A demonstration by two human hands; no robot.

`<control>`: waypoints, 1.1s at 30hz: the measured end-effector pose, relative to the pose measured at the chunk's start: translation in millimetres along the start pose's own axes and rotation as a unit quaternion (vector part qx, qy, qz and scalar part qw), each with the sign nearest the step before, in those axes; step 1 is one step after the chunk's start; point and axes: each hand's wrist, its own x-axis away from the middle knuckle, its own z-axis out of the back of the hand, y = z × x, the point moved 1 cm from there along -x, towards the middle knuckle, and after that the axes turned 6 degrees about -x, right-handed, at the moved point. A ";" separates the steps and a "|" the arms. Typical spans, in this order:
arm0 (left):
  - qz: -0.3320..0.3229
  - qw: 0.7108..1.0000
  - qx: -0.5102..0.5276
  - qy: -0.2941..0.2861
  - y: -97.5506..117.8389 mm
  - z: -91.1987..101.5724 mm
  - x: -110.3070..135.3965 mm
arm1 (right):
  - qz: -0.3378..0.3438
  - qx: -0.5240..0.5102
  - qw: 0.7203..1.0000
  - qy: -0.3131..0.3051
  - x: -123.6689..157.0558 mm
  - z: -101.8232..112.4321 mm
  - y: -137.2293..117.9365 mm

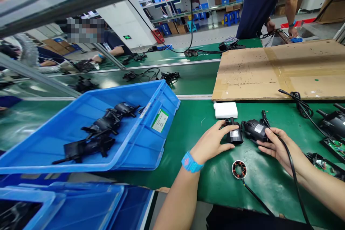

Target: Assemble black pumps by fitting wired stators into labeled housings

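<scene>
Left hand [212,142] curls loosely around one pump [234,133] on the mat [188,125]; right hand [277,145] pinches another pump [254,130], its cord [292,167] draped across the wrist. That cord could snag and drag the coil [239,169] nearby.

Labels on the blue bin [140,140] and two black pumps [244,133] are too small to read.

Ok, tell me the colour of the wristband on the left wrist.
Bright blue wristband, clearest in the head view.
</scene>
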 end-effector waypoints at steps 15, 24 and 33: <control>0.002 0.951 -0.294 -0.091 24.0 28.3 -0.6 | 0.449 0.622 0.562 -0.310 54.2 -23.8 -13.9; 0.072 0.995 0.074 0.003 2.7 7.0 55.7 | 0.445 0.520 0.661 -0.308 41.5 -15.4 10.3; 0.148 0.937 0.242 0.202 73.1 -60.3 70.1 | 0.576 0.474 0.640 -0.185 64.3 -21.3 -30.2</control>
